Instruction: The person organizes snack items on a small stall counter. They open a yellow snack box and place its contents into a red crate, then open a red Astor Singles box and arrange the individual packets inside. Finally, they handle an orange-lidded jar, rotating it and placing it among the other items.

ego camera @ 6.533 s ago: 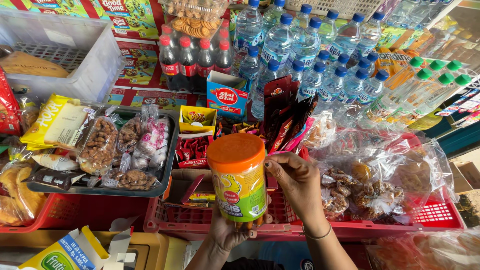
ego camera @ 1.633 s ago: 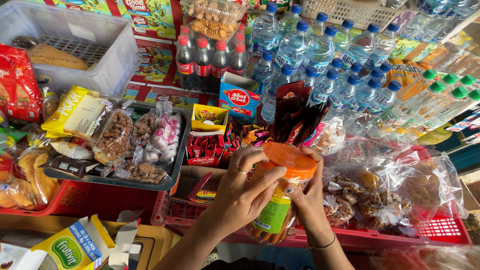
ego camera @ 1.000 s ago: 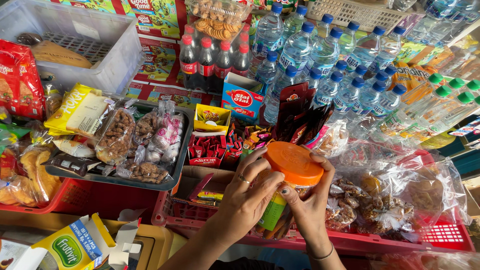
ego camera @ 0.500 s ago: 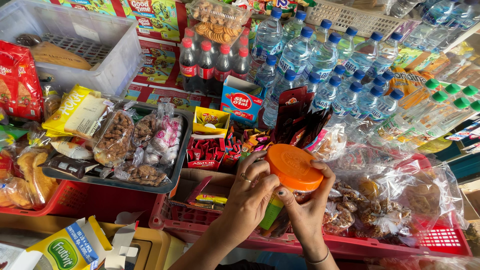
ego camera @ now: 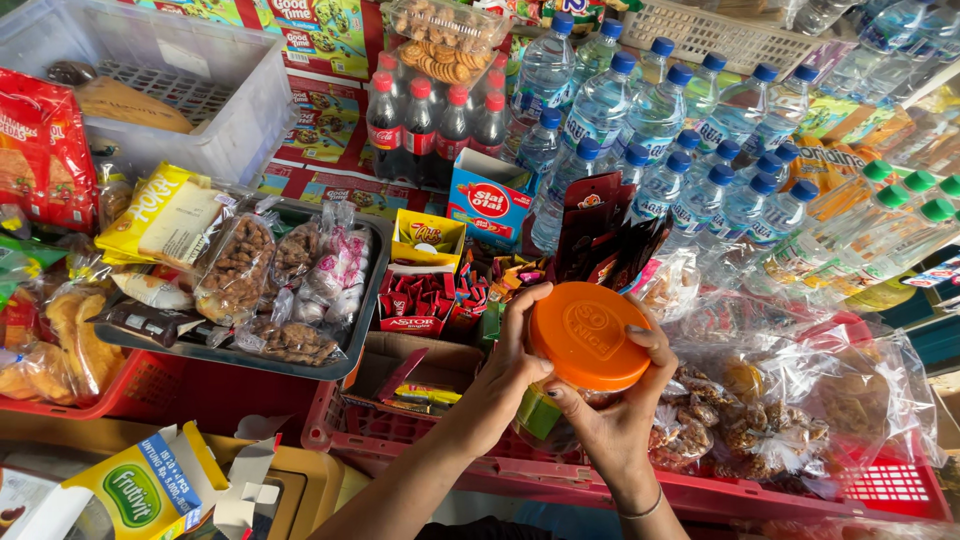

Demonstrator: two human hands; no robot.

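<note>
I hold a clear plastic jar with an orange lid (ego camera: 588, 334) tilted toward me, over a red crate (ego camera: 880, 488) of bagged snacks. My left hand (ego camera: 508, 368) wraps the jar's left side, thumb up against the lid's rim. My right hand (ego camera: 618, 420) supports the jar from below and the right, fingertips on the lid's edge. A green and yellow label (ego camera: 540, 412) shows between my hands. The jar's contents are mostly hidden by my fingers.
Water bottles with blue caps (ego camera: 640, 110) and dark soda bottles (ego camera: 430, 120) stand at the back. A black tray (ego camera: 345, 345) of bagged nuts lies at left, small candy boxes (ego camera: 425, 290) in the middle, a white crate (ego camera: 245, 110) top left, a juice carton (ego camera: 140, 490) bottom left.
The jar went from upright in front of me to lower and tilted, its lid now facing the camera. Both hands have closed around it near the lid.
</note>
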